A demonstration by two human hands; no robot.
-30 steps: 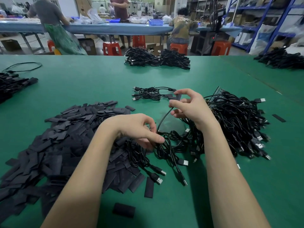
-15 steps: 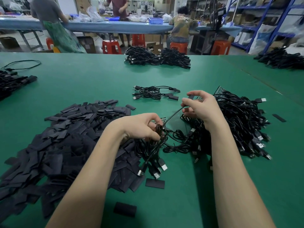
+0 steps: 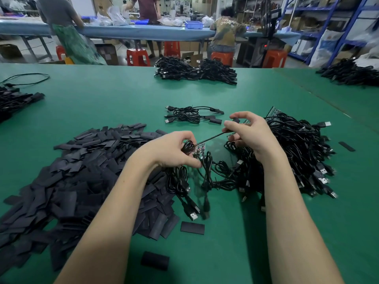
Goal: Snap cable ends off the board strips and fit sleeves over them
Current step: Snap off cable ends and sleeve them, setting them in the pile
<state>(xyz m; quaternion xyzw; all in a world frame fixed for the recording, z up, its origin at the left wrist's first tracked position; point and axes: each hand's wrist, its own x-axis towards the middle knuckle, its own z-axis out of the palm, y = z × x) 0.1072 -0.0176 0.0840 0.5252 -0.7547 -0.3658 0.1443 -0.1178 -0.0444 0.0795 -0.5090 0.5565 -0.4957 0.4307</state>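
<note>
My left hand [image 3: 174,150] grips a coiled black cable [image 3: 187,147] against a small board strip [image 3: 200,149] over the green table. From it a stretch of cable [image 3: 213,137] runs taut up and to the right into my right hand [image 3: 249,133], which pinches it; a small black sleeve [image 3: 235,120] shows at those fingertips. Loops and USB plugs [image 3: 192,215] of the bundle hang down below my left hand. A big tangle of black cables [image 3: 297,152] lies under and right of my right hand. A wide heap of flat black sleeves [image 3: 67,181] lies on the left.
A few sleeved cables [image 3: 192,115] lie just beyond my hands. More cable piles lie at the far edge [image 3: 194,71], far right [image 3: 348,73] and far left [image 3: 14,101]. Loose sleeves [image 3: 192,227], [image 3: 155,260] lie near me. People work at a blue table [image 3: 143,32] behind.
My right hand has drawn the cable taut between my hands and lifted slightly. My left hand closed on the coil and raised the bundle, so its plugs slid toward me.
</note>
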